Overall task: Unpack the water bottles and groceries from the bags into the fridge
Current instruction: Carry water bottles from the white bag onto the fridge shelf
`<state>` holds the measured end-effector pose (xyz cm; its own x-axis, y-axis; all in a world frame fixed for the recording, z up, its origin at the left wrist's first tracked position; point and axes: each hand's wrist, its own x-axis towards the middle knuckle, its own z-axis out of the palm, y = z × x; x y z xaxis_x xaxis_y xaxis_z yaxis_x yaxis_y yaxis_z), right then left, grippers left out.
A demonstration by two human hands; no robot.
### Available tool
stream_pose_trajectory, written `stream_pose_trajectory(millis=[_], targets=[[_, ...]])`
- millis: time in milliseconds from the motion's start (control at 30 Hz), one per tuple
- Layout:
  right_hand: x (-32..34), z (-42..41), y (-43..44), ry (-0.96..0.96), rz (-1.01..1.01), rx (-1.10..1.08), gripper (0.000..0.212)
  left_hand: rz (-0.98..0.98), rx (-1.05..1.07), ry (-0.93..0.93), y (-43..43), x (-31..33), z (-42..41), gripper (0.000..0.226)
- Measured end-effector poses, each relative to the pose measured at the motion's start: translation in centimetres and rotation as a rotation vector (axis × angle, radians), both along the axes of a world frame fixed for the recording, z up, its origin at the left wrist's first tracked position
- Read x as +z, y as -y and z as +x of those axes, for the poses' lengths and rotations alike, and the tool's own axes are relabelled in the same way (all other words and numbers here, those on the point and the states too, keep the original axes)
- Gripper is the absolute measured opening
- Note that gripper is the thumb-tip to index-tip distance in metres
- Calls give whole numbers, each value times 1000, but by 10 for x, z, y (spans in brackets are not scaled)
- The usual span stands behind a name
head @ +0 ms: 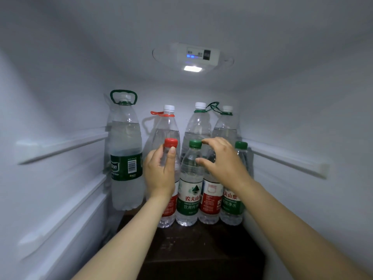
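Observation:
Inside the fridge, several small water bottles stand in a front row on the dark shelf (201, 245). My left hand (159, 174) grips the upper part of the leftmost one, a red-capped bottle (170, 142), thumb up its front. To its right stands a green-capped bottle (190, 190), then a red-labelled bottle (210, 201) whose top my right hand (224, 162) hides, then another green-capped bottle (241, 146). My right hand hovers there, fingers curved with thumb and forefinger spread apart; whether it touches a bottle I cannot tell.
Several large bottles stand behind: a green-labelled one (125, 154) at the left with a green carry handle, one with a red handle (168, 126), two more at the right (198, 122). Shelf rails (60, 148) run along both side walls. A lamp (192, 68) glows on the ceiling.

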<state>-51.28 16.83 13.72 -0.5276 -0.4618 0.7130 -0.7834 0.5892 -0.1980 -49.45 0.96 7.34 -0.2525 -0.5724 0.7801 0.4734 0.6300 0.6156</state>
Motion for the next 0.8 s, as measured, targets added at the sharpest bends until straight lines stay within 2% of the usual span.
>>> stream_pose_trajectory(millis=[367,567,800], targets=[[-6,-7,1,-29,-13,-1,62,-11,28,19,-1,3,2,36],[-2,2,-5,-83,17,-35,55,-84,-66,172,0,3,18,47],[7,40,-27,-168,111,-151,48,-139,-1,353,-9,16,64,67]])
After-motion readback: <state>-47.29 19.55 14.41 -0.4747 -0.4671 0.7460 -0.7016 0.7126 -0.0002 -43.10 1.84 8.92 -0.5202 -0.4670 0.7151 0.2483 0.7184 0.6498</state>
